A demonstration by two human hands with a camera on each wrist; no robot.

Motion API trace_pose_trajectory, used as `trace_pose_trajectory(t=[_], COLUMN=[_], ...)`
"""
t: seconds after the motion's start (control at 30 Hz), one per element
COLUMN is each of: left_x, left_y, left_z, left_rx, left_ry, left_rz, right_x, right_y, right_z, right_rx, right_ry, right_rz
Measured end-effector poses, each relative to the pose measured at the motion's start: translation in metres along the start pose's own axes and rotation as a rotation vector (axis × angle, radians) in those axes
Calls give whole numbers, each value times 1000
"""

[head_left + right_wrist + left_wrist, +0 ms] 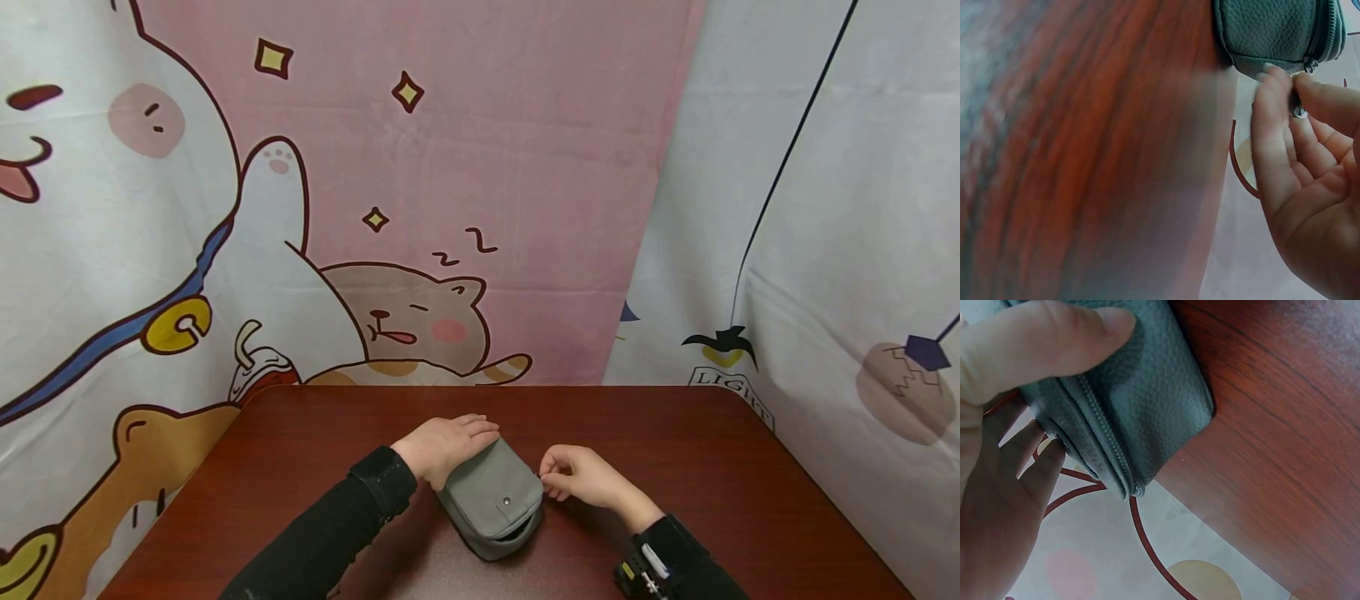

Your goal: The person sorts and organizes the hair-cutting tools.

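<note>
A small grey leather zip pouch (495,487) lies on the table, with a snap button (506,501) on its top. At its near end a dark gap shows under the lid. My left hand (447,446) grips the far left part, thumb (1054,340) pressed along the leather side and fingers across the far end. The closed zip teeth (1100,419) run beside that thumb in the left wrist view. At the pouch's right side my right hand (585,477) pinches the zipper pull (1298,112) between thumb and fingers, just off the zip slider (1310,64).
The dark red wooden table (337,425) extends around the pouch on all sides. Behind its far edge hangs a cloth (570,208) printed with cartoon animals. A device (645,575) is strapped to the right wrist over a black sleeve.
</note>
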State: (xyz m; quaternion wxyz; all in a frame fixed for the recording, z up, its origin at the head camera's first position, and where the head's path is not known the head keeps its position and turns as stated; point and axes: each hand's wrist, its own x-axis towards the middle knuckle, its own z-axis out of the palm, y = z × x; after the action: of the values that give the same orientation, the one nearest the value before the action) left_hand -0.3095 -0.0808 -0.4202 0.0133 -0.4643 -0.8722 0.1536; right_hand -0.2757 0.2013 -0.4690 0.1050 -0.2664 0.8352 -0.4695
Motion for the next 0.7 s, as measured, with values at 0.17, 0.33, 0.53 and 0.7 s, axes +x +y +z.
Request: trace_pose_trajectory(t=[0.17, 0.33, 0.53, 0.7], left_x=[0, 1, 2, 2], left_y=[0, 0, 0, 0], left_z=[1, 2, 1, 1], left_rx=[2, 8, -5, -3], left_ry=[3, 2, -2, 0], left_rz=[-3, -9, -13, -12], right_x=[-3, -7, -11, -15], right_y=[-2, -6, -7, -10], right_z=[-1, -2, -3, -2], right_rx=[-85, -141, -194, -240], right_ry=[58, 72, 76, 70], right_rz=[-39, -60, -65, -59])
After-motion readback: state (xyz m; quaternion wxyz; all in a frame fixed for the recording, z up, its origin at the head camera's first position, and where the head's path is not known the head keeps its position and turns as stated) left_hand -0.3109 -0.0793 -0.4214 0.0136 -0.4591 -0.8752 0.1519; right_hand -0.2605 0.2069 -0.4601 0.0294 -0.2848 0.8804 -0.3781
